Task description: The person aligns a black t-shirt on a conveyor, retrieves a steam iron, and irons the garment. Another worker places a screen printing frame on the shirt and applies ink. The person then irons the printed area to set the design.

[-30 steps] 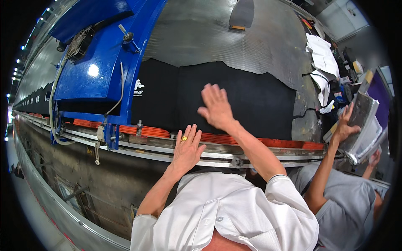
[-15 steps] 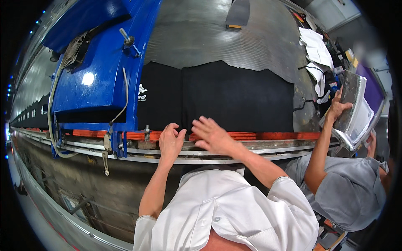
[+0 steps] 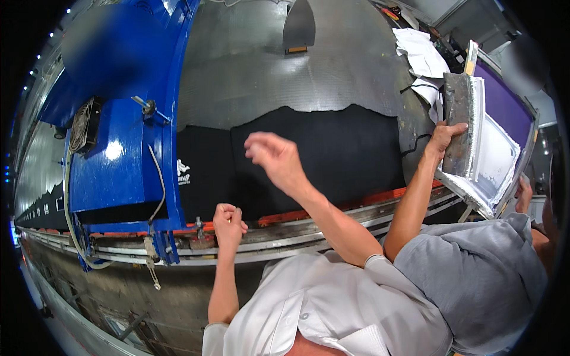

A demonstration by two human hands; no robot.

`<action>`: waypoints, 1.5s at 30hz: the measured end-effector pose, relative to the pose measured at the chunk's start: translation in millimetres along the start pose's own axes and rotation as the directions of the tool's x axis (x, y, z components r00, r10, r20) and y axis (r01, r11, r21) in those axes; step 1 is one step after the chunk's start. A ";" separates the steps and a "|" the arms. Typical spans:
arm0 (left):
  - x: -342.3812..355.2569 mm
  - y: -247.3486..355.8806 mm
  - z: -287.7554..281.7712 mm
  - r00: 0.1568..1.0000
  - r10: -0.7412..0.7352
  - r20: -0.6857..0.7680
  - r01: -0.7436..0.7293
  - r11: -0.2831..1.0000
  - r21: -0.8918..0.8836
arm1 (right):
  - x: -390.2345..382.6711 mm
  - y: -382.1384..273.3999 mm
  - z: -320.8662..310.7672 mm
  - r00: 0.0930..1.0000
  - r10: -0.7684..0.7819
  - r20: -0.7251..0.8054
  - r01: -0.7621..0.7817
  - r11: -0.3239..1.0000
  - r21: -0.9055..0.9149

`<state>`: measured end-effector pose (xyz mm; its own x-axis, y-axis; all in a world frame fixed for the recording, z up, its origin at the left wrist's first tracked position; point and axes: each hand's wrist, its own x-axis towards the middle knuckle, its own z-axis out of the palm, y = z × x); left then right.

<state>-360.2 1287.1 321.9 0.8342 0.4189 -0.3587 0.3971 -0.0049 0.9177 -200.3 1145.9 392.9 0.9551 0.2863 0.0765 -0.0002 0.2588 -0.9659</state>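
Observation:
Two black fabric pieces (image 3: 314, 148) lie side by side on the metal table, a seam line between them; the left one carries a small white print (image 3: 183, 172). My left hand (image 3: 230, 224) is at the table's front edge by the fabric's near side, its fingers curled closed. Whether anything is between them is hidden. Over the fabric, near the line between the pieces, my right hand (image 3: 273, 157) is raised. Its fingers are bent and smeared by motion, and I see nothing in them.
A large blue machine (image 3: 119, 172) stands over the table at left. Metal rails (image 3: 297, 237) run along the front. At right a person in grey (image 3: 469, 273) holds a purple-meshed frame (image 3: 504, 98) with white paste. A grey pointed plate (image 3: 298, 26) and white cloths (image 3: 421, 53) lie beyond.
My right hand has lifted from the near edge up over the fabric. My left hand's fingers have curled in. The view has shifted; the grey-shirted person and frame appear further left.

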 end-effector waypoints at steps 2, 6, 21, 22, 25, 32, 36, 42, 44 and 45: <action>-9.0 8.2 4.5 0.994 0.097 -0.052 -0.091 0.990 0.111 | 43.8 -6.7 -12.1 0.981 0.074 -0.177 -0.042 0.983 0.179; -33.8 0.4 4.7 0.944 0.314 -0.105 -0.241 0.869 0.433 | 132.6 1.4 -77.9 0.800 0.045 -0.599 0.188 0.928 0.321; -62.3 -19.3 1.2 0.842 0.469 -0.267 -0.233 0.763 0.603 | 411.4 -34.2 -278.9 0.982 0.174 -0.069 -0.177 0.983 -0.049; -63.3 -12.5 2.9 0.861 0.425 -0.279 -0.188 0.775 0.603 | 421.4 -26.9 -279.8 0.980 0.201 -0.002 -0.201 0.978 -0.058; -53.6 8.3 2.8 0.827 0.515 -0.223 -0.208 0.651 0.730 | 449.5 -13.8 -275.5 0.936 0.303 0.180 -0.277 0.948 -0.155; -48.2 13.5 9.2 0.845 0.520 -0.125 -0.205 0.532 0.822 | 481.5 0.3 -229.5 0.723 0.367 0.585 -0.288 0.930 -0.228; -54.2 7.9 9.7 0.927 0.316 -0.201 -0.062 0.658 0.751 | 503.8 16.3 -281.8 0.698 0.284 0.658 -0.007 0.921 -0.390; -52.2 -1.4 11.4 0.899 0.392 -0.196 -0.135 0.672 0.728 | 440.0 -57.9 -215.3 0.749 0.225 0.623 0.292 0.732 -0.616; -54.8 -7.0 13.5 0.873 0.441 -0.210 -0.157 0.661 0.734 | 395.4 -81.2 -191.9 0.752 0.169 0.637 0.426 0.613 -0.666; -51.3 -8.4 12.7 0.863 0.450 -0.228 -0.162 0.676 0.719 | 368.7 -96.0 -180.7 0.757 0.141 0.638 0.486 0.531 -0.694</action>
<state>-401.5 1254.1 330.4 0.8115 0.5667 0.1424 0.4083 -0.7243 0.5556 205.3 1059.9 469.1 0.5340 0.8417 0.0795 0.6697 -0.3637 -0.6474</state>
